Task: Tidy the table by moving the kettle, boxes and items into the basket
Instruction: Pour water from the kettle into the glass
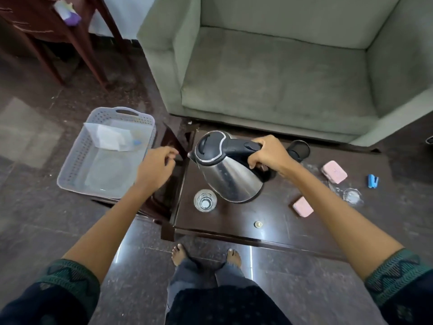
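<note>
My right hand [269, 156] grips the black handle of a steel kettle [229, 177], which tilts above the dark wooden table [234, 221]. The kettle's black base [301, 150] sits behind my wrist. My left hand [155, 167] hovers between the table and the grey perforated basket [70, 170], fingers loosely curled, holding nothing. The basket rests on a chair to the left and holds a clear plastic bag [112, 137]. Two pink boxes [334, 171] [302, 206], a blue clip [372, 181], a glass [205, 200], a clear lid [351, 195] and a small round cap [258, 224] lie on the table.
A grey-green armchair [281, 73] stands right behind the table. A dark wooden side table [46, 31] is at the far left. My bare feet [206, 255] stand on the glossy stone floor in front of the table.
</note>
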A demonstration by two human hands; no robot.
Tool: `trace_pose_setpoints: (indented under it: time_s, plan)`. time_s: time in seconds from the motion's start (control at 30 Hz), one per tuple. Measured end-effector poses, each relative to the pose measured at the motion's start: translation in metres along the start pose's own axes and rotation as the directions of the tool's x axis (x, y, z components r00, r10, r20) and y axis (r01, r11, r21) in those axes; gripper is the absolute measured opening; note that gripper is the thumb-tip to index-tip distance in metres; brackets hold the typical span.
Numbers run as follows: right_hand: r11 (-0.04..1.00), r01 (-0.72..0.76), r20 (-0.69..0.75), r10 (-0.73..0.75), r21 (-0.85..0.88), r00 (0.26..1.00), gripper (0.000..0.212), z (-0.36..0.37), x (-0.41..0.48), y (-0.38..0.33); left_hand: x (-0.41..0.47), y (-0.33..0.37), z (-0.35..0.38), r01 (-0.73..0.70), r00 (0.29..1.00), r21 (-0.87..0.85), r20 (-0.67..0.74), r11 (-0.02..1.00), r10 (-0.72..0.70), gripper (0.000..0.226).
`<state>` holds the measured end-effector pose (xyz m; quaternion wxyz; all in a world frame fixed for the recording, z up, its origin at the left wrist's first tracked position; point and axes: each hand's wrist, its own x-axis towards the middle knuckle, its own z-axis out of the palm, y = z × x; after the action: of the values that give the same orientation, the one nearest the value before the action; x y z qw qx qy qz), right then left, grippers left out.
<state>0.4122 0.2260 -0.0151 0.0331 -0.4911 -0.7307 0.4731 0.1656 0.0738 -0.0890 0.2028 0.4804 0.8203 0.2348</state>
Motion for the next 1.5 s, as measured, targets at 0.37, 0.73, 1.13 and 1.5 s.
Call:
trace_pose_setpoints:
  time_s: [0.37, 0.73, 1.13, 1.5]
  plan:
    - [0.928, 0.137, 0.179, -0.077, -0.347, 0.981, 0.022, 0.019, 0.038, 0.077, -0.031, -0.042, 0.124, 0.076, 0.945, 0.036, 0.316, 0.996, -0.083, 0.048]
    - [0.849, 0.235, 0.252, -0.125, -0.473, 0.960, 0.028, 0.039, 0.053, 0.104, -0.040, -0.075, 0.188, 0.097, 0.917, -0.099, 0.395, 0.990, -0.050, 0.108]
    - [0.774, 0.285, 0.290, -0.136, -0.566, 0.947, 0.047, 0.051, 0.051, 0.098, -0.047, -0.090, 0.210, 0.050, 0.956, -0.035, 0.292, 0.998, -0.038, 0.103]
    - [0.703, 0.319, 0.251, -0.203, -0.635, 0.946, 0.044, 0.063, 0.047, 0.095, -0.045, -0.094, 0.211, 0.031, 0.962, -0.026, 0.274, 0.999, -0.023, 0.102]
